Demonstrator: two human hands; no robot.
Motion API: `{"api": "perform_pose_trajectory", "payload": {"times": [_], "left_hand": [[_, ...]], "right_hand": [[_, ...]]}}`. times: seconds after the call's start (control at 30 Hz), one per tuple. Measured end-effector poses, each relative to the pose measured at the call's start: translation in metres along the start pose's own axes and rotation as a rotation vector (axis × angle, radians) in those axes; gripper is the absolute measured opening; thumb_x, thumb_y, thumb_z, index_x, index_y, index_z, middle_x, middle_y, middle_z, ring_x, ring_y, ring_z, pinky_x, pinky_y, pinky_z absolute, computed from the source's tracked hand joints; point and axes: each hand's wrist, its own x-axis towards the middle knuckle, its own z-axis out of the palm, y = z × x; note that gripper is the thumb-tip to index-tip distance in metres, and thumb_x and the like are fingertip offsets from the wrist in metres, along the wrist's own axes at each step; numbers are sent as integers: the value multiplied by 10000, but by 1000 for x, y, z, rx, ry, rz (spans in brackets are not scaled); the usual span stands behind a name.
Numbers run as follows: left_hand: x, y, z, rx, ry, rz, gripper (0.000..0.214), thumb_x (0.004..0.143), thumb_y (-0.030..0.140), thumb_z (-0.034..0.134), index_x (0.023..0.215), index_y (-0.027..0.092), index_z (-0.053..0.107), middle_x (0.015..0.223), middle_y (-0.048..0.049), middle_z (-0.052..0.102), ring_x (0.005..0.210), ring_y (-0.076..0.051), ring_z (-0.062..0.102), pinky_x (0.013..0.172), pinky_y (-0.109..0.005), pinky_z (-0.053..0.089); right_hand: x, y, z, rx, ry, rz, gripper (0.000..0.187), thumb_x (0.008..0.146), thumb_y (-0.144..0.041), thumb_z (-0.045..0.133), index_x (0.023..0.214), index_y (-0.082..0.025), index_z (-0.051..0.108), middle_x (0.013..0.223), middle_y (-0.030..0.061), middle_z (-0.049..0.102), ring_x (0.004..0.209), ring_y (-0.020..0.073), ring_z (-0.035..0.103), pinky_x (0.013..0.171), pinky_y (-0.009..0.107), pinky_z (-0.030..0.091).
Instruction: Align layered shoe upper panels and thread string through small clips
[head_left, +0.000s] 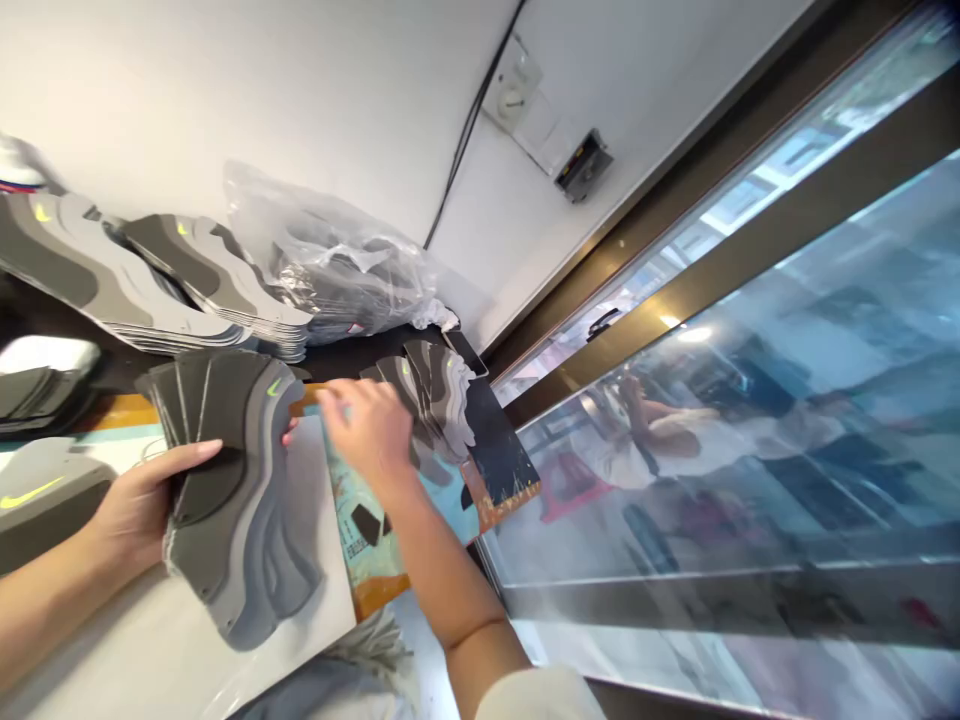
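My left hand (142,495) is closed around a fanned stack of grey shoe upper pieces (232,490), thumb on top and fingertips showing at the far edge. The top piece has layered grey bands and a small yellow-green swoosh. Just right of the stack, my right hand (371,430) hovers slightly blurred, fingers loosely bent and thumb apart, with nothing visible in it. Beyond it lies another fanned pile of grey upper pieces (439,395). A single grey piece with a yellow swoosh (45,500) lies by my left forearm.
Along the wall stand stacks of grey uppers (97,270) and a clear plastic bag (337,260) with more pieces. White sheet (322,540) covers part of the worn blue-and-orange board (375,560). A glass window (675,480) with dark frame borders the right side; a person is reflected or visible there.
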Motion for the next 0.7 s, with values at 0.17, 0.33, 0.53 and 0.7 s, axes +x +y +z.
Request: {"api": "perform_pose_trajectory", "payload": {"times": [0.17,0.33,0.53,0.7], "left_hand": [[-18,-1,13,61,-168,46,638,568,101,682,1204,133,729,1000,-119,813,962,-373,769,702,-415,683],[-17,-1,13,51,-173,45,592,611,116,667,1199,134,738,1112,-134,793,993,-354,766,776,-413,669],[-12,-2,8,27,-194,44,582,633,111,663,1211,119,730,1090,-145,796,980,-350,768,791,-427,663],[-6,-1,3,-44,-194,7,574,598,93,697,1171,110,739,831,-129,807,875,-368,780,680,-435,676]], "right_hand": [[-13,119,-3,-224,-13,426,553,931,-457,676,1407,-193,578,1344,163,612,1185,304,607,942,381,502],[-21,155,-6,-205,-108,352,472,978,-494,590,1350,-210,644,1280,128,660,1124,261,656,918,343,512],[-17,164,-11,-171,-146,332,527,930,-487,666,1391,-237,618,1344,104,618,1180,252,636,922,325,514],[-15,168,-19,-181,-168,311,496,939,-424,662,1392,-224,631,1318,101,647,1138,224,655,921,281,504]]}}
